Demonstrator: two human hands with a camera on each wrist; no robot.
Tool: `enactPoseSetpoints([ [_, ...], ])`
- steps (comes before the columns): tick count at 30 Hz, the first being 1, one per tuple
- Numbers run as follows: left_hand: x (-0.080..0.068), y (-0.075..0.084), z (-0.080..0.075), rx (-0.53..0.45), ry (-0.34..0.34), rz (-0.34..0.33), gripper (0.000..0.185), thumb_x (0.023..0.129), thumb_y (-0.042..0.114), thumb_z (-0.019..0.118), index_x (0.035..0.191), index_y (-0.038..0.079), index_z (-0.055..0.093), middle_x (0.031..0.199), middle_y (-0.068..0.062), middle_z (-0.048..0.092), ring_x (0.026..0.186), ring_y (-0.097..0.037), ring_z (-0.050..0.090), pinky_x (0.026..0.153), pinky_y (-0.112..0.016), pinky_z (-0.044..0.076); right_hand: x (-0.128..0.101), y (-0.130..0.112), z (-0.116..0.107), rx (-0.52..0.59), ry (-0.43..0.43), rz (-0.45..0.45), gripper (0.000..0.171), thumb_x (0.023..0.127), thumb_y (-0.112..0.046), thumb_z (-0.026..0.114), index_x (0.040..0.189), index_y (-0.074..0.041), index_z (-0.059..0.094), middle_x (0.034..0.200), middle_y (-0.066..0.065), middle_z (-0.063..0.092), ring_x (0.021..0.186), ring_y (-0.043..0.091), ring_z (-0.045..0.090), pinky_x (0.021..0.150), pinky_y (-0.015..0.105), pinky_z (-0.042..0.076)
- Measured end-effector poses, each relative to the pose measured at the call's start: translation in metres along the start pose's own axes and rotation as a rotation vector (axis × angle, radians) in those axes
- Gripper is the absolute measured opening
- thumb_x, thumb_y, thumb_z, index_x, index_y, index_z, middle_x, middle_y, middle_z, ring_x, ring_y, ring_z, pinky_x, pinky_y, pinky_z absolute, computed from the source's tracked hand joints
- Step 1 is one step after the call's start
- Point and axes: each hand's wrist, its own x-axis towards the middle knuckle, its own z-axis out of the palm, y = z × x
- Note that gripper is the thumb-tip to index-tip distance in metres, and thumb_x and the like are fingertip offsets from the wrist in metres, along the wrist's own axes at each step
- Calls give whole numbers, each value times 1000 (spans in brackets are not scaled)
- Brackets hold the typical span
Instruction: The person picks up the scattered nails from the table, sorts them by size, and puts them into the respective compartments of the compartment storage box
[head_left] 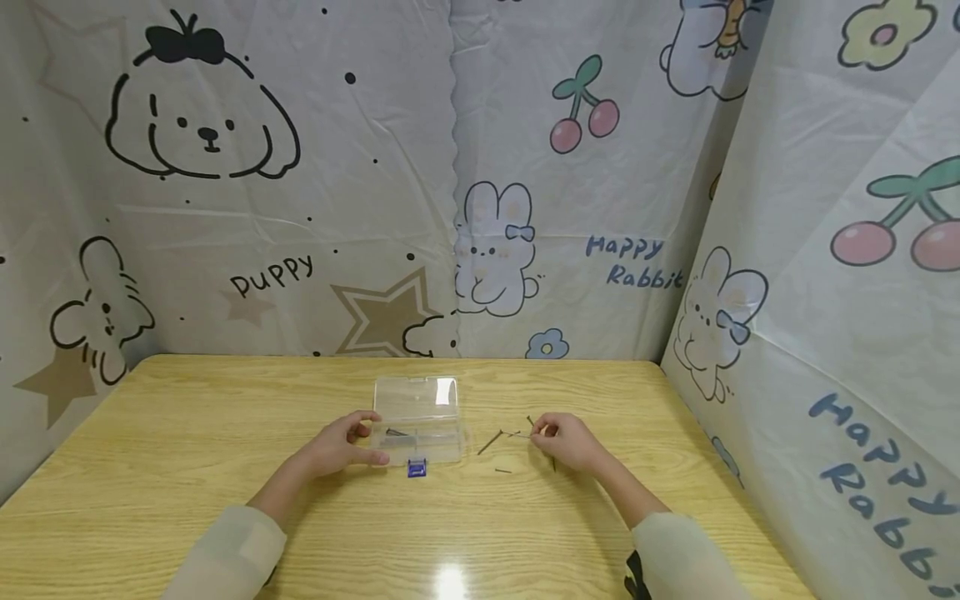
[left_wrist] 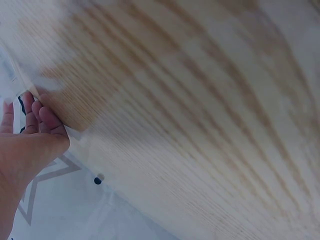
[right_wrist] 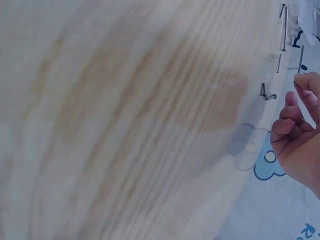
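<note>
A clear plastic box [head_left: 440,452] stands on the table with its lid [head_left: 405,398] raised at the back and a blue clasp [head_left: 416,468] at the front. Several dark nails [head_left: 396,432] lie in its left part. My left hand [head_left: 339,444] holds the box by its left side, thumb near the front corner and fingers farther back. To the right of the box, my right hand [head_left: 567,442] pinches a thin nail [right_wrist: 301,59] between thumb and forefinger. A long nail [head_left: 490,442] and a short nail [head_left: 503,471] lie on the table between box and right hand.
More nails [right_wrist: 263,90] lie close to the right hand, partly hidden by it in the head view. The wood-grain table [head_left: 337,533] ends at a printed cloth [head_left: 375,167] hanging behind it and along both sides.
</note>
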Motion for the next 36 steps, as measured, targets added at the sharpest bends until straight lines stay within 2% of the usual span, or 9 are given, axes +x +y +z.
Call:
enactPoseSetpoints([
  [10,0,1,0,7,9,-5,75,74,34,79,133,5,44,121,-19,48,105,-28,43,88,-41,36,6,-17,1,25,-23,8,7,90,-19,60,90,-14,65,78,2,54,67,14,44,57,27,37],
  [29,-1,2,0,19,9,-1,75,74,35,79,133,5,44,120,-19,49,104,-28,44,88,-40,37,22,-37,20,6,-32,-91,7,89,-17,62,87,-12,66,74,1,53,66,13,44,56,24,37],
  [36,1,-1,0,13,14,2,75,74,36,79,133,5,44,119,-18,49,103,-26,43,87,-39,37,23,-48,26,30,-48,-91,6,89,-18,61,89,-13,65,77,1,54,69,13,45,58,25,37],
])
